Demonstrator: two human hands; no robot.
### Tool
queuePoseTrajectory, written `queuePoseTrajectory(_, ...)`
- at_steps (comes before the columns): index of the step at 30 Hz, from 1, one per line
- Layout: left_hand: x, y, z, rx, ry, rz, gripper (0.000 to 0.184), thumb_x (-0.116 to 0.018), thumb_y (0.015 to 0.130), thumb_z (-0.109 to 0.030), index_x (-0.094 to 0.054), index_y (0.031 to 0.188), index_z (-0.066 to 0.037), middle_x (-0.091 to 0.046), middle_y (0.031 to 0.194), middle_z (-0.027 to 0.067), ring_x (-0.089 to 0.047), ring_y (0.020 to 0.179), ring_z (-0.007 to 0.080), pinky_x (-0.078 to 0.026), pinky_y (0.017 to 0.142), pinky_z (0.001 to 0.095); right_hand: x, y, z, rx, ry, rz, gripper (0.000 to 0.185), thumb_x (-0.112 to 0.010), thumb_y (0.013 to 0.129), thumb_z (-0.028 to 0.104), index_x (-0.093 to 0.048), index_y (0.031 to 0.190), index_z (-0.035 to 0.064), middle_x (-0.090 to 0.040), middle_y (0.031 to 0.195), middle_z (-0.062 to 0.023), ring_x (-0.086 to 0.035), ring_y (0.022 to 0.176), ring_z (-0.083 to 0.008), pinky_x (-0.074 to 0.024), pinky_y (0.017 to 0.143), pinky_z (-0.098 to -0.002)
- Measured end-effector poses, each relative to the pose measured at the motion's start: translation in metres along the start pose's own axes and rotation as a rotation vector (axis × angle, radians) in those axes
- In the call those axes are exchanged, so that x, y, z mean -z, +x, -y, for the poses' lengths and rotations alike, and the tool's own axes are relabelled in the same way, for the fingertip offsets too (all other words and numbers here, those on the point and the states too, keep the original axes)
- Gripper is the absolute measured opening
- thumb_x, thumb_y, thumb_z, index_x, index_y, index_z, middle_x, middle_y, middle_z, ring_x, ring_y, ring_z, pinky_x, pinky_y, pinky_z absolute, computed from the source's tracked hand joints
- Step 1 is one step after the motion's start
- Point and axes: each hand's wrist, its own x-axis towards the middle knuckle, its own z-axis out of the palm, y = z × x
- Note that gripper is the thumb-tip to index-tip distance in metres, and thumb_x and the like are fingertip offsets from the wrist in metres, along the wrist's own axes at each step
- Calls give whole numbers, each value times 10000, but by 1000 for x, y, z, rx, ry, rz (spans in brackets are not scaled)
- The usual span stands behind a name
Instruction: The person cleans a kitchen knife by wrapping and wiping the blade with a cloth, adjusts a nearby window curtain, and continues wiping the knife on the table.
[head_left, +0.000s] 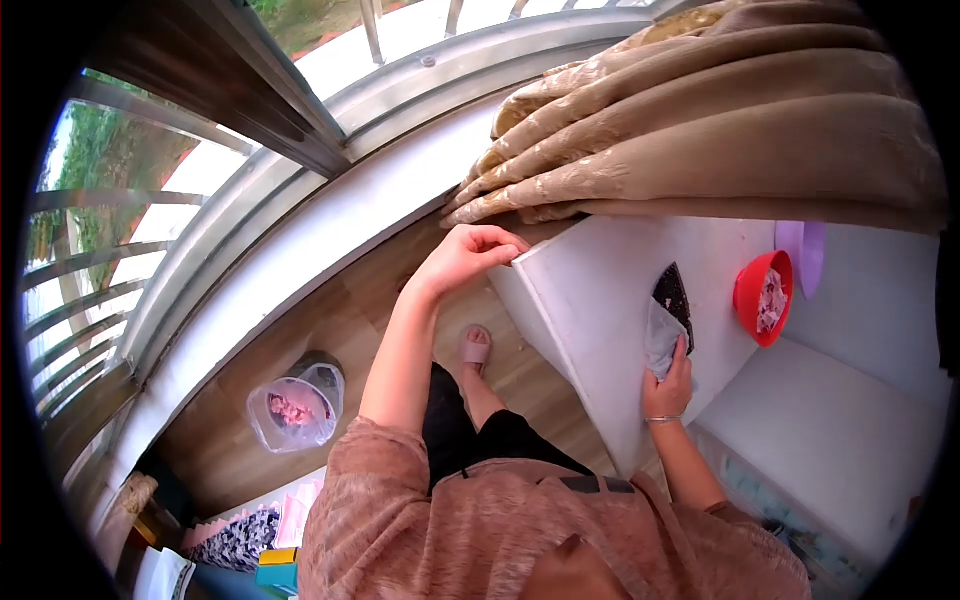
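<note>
My right hand is closed on a light grey cloth on the white tabletop. The cloth lies partly over a flat black piece with pale specks, whose kind I cannot make out. At the table's near left corner is my left hand, its fingers bent and closed on the corner. A red bowl with pink scraps inside stands tilted in view to the right of the cloth. Behind that bowl is a purple rounded thing.
Brown curtains hang over the table's far edge. A lined bin with pink scraps stands on the wooden floor at left. Barred windows and a white sill run along the left. A white surface adjoins at right.
</note>
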Motion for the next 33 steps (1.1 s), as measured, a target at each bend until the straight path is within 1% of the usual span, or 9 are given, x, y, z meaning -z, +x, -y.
queuePoseTrajectory(4,7,11,4,-27,-109,129,120,-594,804,-96,-630,881,-12,-629,850,28,-558,780,84,-457,733,234,-1,-1,-2,-22,-35,22,693,-591,683,179,-316,1314,103,-502,863,-156,-525,741,-353,-435,614,-418)
queuePoseTrajectory(8,14,26,11,23,-128,251,134,-641,780,-126,-608,841,-11,-591,783,-7,-525,711,62,-444,605,207,-4,-1,-3,7,-42,2,674,-567,689,148,-319,1314,96,-512,915,-155,-531,770,-343,-441,639,-399)
queuePoseTrajectory(12,14,34,18,-74,-31,336,157,-593,826,-192,-556,869,-45,-513,778,-53,-446,695,43,-376,613,182,-2,1,2,-4,-37,8,669,-558,682,137,-329,1309,89,-510,920,-151,-528,761,-336,-441,642,-388)
queuePoseTrajectory(18,13,18,32,-85,-299,281,142,-531,868,-193,-485,808,-73,-465,744,-50,-402,659,37,-351,570,190,-2,2,4,16,-63,1,672,-550,678,129,-327,1310,82,-496,886,-143,-521,747,-333,-435,636,-380)
queuePoseTrajectory(20,9,9,25,-194,-462,92,120,-509,874,-149,-468,797,-67,-482,751,-21,-428,652,49,-368,552,193,-1,1,5,19,-53,3,670,-546,682,129,-324,1313,81,-487,870,-145,-516,744,-336,-431,638,-383)
queuePoseTrajectory(22,11,6,29,-172,-447,74,87,-525,862,-114,-487,816,-51,-508,797,5,-461,666,60,-393,555,196,-2,2,4,27,-50,-2,668,-543,682,128,-326,1312,79,-490,878,-148,-516,752,-339,-432,645,-383)
queuePoseTrajectory(25,6,-1,24,-125,-326,4,61,-561,834,-100,-552,831,-39,-539,800,6,-488,685,64,-415,577,208,-5,1,2,38,-40,-23,661,-542,683,125,-332,1307,74,-499,900,-155,-519,773,-344,-435,663,-381)
queuePoseTrajectory(27,0,-8,16,-341,34,-35,95,-567,799,-3,-608,883,-18,-544,860,27,-499,711,89,-427,613,210,-5,-1,-1,37,-40,-38,655,-543,684,124,-336,1304,71,-505,916,-159,-521,787,-345,-436,675,-378)
queuePoseTrajectory(33,-10,-16,10,-503,294,-149,118,-580,767,39,-610,869,-14,-526,856,25,-494,747,90,-423,657,209,-4,1,3,48,-23,-38,635,-550,698,130,-345,1295,64,-518,961,-166,-524,830,-344,-435,703,-377)
